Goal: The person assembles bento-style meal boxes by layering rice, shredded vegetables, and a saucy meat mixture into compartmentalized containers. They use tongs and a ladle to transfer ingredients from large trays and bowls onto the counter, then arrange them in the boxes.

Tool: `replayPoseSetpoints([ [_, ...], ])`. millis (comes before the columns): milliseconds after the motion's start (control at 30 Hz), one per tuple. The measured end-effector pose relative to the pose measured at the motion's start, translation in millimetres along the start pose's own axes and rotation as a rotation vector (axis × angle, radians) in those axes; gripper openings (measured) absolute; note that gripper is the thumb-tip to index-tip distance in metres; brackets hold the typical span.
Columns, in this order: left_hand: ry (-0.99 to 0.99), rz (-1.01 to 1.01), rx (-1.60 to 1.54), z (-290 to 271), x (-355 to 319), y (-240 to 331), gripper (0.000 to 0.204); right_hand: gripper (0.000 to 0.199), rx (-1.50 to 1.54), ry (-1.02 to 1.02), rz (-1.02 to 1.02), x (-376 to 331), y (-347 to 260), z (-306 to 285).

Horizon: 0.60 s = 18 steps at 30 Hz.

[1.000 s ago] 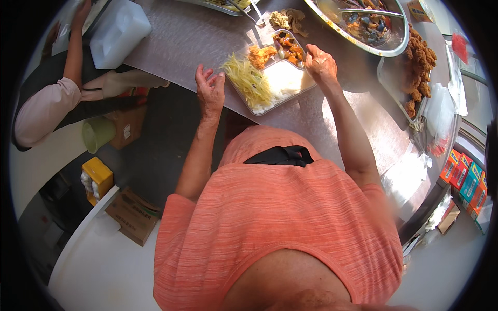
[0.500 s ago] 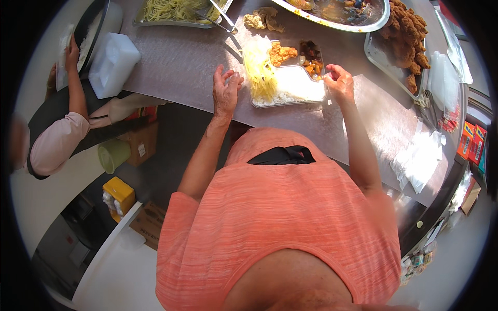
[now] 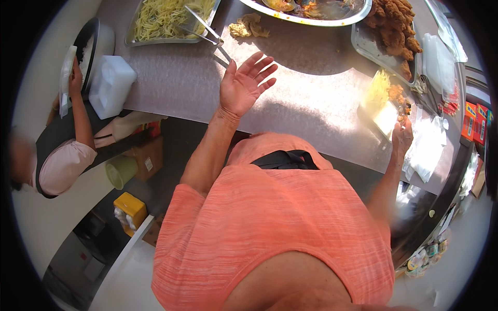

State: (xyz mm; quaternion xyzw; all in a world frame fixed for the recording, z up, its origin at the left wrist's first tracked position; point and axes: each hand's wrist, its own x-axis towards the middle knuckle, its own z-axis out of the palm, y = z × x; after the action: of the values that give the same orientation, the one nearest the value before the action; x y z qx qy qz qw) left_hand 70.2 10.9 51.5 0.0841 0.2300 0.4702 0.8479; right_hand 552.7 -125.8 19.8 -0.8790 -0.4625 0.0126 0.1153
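At the table's right side my right hand (image 3: 402, 136) grips the near right edge of a clear compartment meal tray (image 3: 372, 122). The tray holds yellow shreds (image 3: 377, 92) that look like potato, a breaded fried piece (image 3: 396, 93), white rice (image 3: 385, 117) and some dark diced food. Part of its right side is hidden by my fingers. My left hand (image 3: 245, 85) is raised over the left middle of the table, palm up, fingers spread and holding nothing. Nearest to it are metal tongs (image 3: 206, 26), resting on the rim of a steel tray (image 3: 165, 39) of yellow shreds.
At the back stand a large oval steel pan (image 3: 316, 23) and a tray (image 3: 364, 42) piled with fried pieces. A crumpled tan cloth (image 3: 248, 26) lies between. White plastic bags (image 3: 426, 150) lie far right. On the left, another person's hand (image 3: 75, 78) holds a container beside a white box (image 3: 112, 85).
The filled meal tray has moved from the table's middle to the right, now in my right hand. My left hand has turned palm up and spread its fingers. The view has shifted slightly.
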Motion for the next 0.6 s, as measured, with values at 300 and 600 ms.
replayPoseSetpoints([
  [300, -1.23, 0.322, 0.434, 164.0, -65.6, 23.8, 0.095, 0.032, 0.395, -0.002, -0.438, -29.7, -121.3, 14.0],
  [600, -1.019, 0.493, 0.544, 140.1, -106.5, 56.4, 0.076, 0.03, 0.628, -0.298, -0.665, -53.7, -278.9, 59.6],
])
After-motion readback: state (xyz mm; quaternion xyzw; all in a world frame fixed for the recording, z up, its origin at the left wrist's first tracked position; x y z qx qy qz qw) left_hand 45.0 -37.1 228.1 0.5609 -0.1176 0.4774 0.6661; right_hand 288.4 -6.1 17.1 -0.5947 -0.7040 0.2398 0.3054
